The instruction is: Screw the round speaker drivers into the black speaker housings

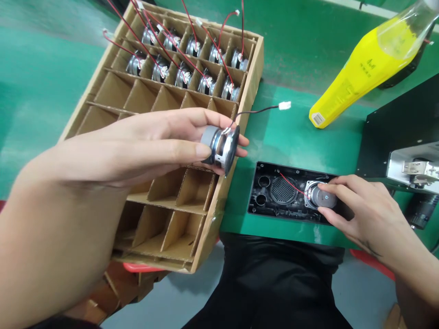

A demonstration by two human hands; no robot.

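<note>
Left fingers (178, 151) gripping speaker (221, 147) by tray edge (252, 87), right fingers (338, 192) apparently pressing housed speaker (320, 196)

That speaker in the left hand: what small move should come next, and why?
Probably the left hand should carry its speaker over to the round mesh opening in the black panel. That opening is uncovered, and the right hand is holding a matching speaker down in the panel beside it.
</note>
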